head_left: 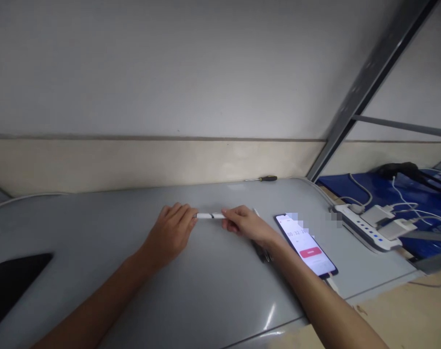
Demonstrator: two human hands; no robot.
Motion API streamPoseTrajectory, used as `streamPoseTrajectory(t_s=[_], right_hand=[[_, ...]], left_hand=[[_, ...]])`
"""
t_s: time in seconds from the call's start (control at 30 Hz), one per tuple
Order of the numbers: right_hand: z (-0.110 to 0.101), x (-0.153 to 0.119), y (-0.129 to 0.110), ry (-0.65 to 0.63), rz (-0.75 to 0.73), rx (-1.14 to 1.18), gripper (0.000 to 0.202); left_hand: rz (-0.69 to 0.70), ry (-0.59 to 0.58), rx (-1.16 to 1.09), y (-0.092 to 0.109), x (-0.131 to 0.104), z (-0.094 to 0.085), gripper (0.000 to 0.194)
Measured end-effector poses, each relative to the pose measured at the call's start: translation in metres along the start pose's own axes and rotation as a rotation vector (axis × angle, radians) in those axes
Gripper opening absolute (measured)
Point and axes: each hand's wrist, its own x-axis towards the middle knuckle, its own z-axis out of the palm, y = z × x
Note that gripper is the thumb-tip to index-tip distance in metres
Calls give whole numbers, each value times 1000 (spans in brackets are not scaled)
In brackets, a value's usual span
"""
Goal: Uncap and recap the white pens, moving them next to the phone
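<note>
- While the left hand (172,230) grips one end of a slim white stick (204,216), the right hand (247,224) pinches its other end between the fingers (234,214).
- The white stick spans the gap between both hands, over the grey tabletop (213,291).
- A lit phone (296,235) lies right of the right hand, a power strip (362,227) beyond it.
- A screwdriver (268,178) lies near the wall (151,162).
</note>
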Motion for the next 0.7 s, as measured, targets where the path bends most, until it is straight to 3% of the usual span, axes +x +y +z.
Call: streamPoseTrajectory(t_s=[0.17,0.3,0.5,0.63,0.7], right_hand=[[-1,-3,-3,-24,-58,-75,48],[3,-5,-5,79,-254,-330,39],[7,-5,-7,167,-439,-592,31],[4,-5,-5,206,-551,-603,25],[3,-4,-3,235,-537,-540,26]], left_hand=[[11,-33,29,-1,1,-2,34],[-51,1,-52,-4,-1,2,30],[-157,-73,-176,-3,-1,1,26],[-194,-76,-223,-4,-2,4,28],[-173,-39,-212,-5,-2,7,29]])
